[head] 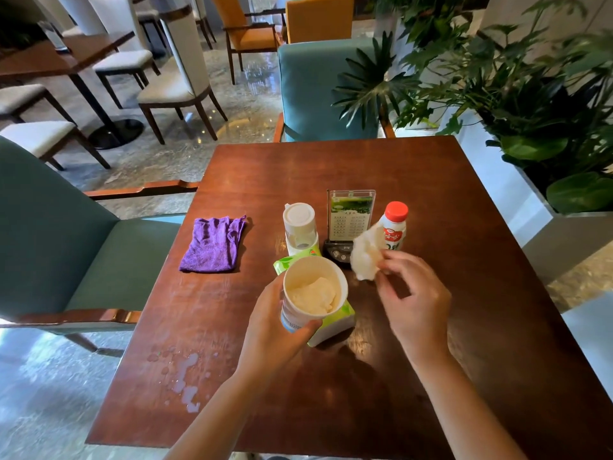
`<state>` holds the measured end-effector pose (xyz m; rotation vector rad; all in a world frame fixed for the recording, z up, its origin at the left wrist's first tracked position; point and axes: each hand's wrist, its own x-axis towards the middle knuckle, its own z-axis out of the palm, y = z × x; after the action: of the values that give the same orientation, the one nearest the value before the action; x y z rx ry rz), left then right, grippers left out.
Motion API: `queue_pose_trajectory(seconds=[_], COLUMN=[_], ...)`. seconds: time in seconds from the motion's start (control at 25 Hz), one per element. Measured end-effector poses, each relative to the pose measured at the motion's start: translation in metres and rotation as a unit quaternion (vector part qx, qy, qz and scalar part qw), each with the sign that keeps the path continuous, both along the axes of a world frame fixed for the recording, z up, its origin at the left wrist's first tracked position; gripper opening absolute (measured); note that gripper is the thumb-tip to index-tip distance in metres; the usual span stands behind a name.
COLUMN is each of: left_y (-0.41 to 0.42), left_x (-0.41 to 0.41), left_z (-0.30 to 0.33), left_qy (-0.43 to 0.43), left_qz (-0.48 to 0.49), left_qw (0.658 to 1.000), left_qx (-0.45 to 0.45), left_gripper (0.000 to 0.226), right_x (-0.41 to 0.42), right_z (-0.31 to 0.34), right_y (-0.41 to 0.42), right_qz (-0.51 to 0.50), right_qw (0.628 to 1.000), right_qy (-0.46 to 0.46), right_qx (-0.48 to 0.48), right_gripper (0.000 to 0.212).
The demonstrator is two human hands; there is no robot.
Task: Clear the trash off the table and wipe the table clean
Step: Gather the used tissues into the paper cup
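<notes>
The left hand (272, 323) wraps its fingers round a paper cup (313, 290) with a wad already inside. Right hand (414, 293) fingertips pinch a crumpled tissue (365, 257), just beyond the cup's rim: light, soft, probably damp, best held by its bunched edge.

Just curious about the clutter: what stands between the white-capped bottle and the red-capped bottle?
In the head view, a menu card stand stands between the white-capped bottle and the red-capped bottle.
</notes>
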<state>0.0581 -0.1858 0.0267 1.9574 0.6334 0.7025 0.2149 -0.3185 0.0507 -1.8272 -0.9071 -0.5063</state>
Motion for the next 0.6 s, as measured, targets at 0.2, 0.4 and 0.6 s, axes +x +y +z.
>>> queue_pose_trajectory(seconds=[0.2, 0.4, 0.6], left_y=[-0.005, -0.003, -0.003], left_x=[0.011, 0.007, 0.006], left_z=[0.005, 0.004, 0.001], left_qy=[-0.029, -0.028, 0.005], left_qz=[-0.017, -0.024, -0.027], left_qw=[0.999, 0.999, 0.999], left_qx=[0.017, 0.026, 0.043], left_gripper=[0.072, 0.064, 0.062], right_x=[-0.039, -0.044, -0.041], right_z=[0.020, 0.014, 0.010], right_y=[0.018, 0.007, 0.006], right_qz=[0.100, 0.217, 0.229], right_qw=[0.983, 0.951, 0.898], right_qy=[-0.069, -0.045, -0.056], right_qx=[-0.138, -0.215, -0.372], right_gripper=[0.013, 0.033, 0.048])
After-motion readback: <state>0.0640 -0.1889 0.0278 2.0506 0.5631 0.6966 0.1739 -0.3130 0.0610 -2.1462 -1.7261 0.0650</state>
